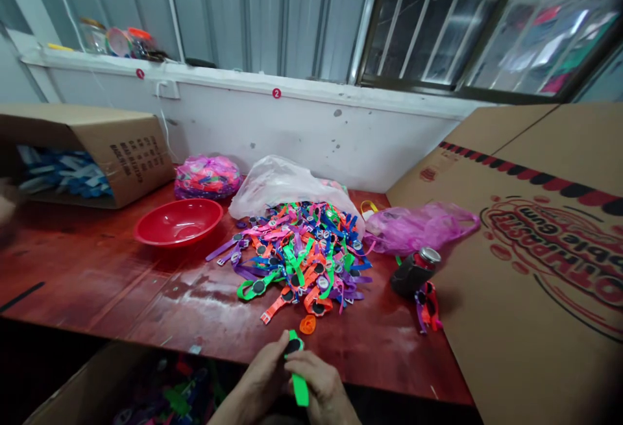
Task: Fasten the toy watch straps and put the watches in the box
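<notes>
Both my hands are at the table's near edge. My left hand [260,379] and my right hand [316,383] hold a bright green plastic toy watch [298,379] with a round black face. Its strap hangs down between my fingers. Just beyond them lies a loose orange plastic ring [307,325]. Further on is a heaped pile of plastic toy watches [296,263] in green, orange, purple, pink and blue, with tangled straps. A few watches lie apart from it. Neither hand touches the pile.
A red plastic bowl [178,222] and a tilted carton of blue strips [82,152] stand on the red wooden table [97,263] at left. Plastic bags, a dark bottle [413,274] and a large cardboard sheet [535,250] lie right. An open carton [97,389] sits below the near edge.
</notes>
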`<state>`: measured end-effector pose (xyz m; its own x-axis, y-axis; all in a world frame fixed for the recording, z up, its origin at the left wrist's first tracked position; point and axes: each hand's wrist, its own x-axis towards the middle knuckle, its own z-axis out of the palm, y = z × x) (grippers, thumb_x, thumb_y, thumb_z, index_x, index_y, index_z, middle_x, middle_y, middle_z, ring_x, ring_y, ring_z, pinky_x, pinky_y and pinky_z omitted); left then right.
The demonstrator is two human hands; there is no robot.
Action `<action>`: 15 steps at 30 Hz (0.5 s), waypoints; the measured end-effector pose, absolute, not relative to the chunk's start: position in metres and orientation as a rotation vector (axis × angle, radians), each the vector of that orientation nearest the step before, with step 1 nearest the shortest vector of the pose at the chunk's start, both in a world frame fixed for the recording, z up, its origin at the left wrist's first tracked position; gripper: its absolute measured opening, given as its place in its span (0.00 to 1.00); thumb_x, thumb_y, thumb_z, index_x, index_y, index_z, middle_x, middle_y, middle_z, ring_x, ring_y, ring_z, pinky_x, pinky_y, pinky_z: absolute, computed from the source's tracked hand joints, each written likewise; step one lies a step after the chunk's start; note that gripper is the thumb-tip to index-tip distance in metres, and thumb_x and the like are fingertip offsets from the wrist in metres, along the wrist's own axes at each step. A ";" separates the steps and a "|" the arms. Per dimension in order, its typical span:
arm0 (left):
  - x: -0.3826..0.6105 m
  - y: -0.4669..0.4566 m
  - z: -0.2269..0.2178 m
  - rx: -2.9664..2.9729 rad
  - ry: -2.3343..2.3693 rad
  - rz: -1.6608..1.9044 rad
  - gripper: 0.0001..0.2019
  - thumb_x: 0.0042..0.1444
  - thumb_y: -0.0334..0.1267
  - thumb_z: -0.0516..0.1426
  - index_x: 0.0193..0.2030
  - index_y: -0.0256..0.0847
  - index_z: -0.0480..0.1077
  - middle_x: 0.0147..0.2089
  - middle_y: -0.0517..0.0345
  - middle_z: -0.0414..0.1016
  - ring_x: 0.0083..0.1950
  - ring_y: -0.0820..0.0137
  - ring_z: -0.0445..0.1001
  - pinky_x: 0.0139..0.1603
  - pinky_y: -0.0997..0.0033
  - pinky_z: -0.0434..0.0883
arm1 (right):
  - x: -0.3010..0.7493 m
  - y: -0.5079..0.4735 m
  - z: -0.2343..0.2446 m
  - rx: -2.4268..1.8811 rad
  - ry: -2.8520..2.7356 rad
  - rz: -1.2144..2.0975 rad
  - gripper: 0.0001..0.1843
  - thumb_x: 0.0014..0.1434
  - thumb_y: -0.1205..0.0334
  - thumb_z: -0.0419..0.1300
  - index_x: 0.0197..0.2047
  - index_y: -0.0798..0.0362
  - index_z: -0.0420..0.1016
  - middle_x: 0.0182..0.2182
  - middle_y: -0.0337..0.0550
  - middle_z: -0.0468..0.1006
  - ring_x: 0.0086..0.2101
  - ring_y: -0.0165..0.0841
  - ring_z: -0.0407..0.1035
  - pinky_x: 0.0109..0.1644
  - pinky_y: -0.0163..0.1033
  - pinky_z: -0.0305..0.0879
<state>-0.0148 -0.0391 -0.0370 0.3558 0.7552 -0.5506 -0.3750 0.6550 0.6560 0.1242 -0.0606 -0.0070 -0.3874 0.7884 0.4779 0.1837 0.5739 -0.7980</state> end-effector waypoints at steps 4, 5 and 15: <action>-0.011 -0.034 -0.018 0.471 1.149 1.023 0.19 0.36 0.41 0.62 0.35 0.33 0.65 0.24 0.57 0.73 0.23 0.75 0.68 0.25 0.78 0.63 | 0.122 -0.073 -0.009 -0.908 -1.806 1.013 0.11 0.56 0.64 0.54 0.37 0.50 0.77 0.30 0.43 0.78 0.31 0.32 0.71 0.34 0.34 0.66; -0.010 -0.033 -0.012 0.533 1.192 1.040 0.18 0.37 0.39 0.61 0.35 0.34 0.65 0.24 0.57 0.73 0.23 0.75 0.68 0.25 0.78 0.63 | 0.122 -0.074 -0.007 -0.979 -1.716 1.119 0.10 0.56 0.61 0.55 0.34 0.52 0.77 0.28 0.43 0.77 0.29 0.31 0.69 0.32 0.33 0.64; -0.005 -0.031 -0.006 0.718 1.215 1.106 0.18 0.51 0.51 0.51 0.40 0.38 0.62 0.20 0.68 0.62 0.18 0.81 0.58 0.20 0.82 0.57 | 0.115 -0.063 0.003 -1.125 -1.097 1.847 0.24 0.51 0.43 0.56 0.36 0.59 0.70 0.18 0.39 0.72 0.12 0.19 0.50 0.16 0.27 0.40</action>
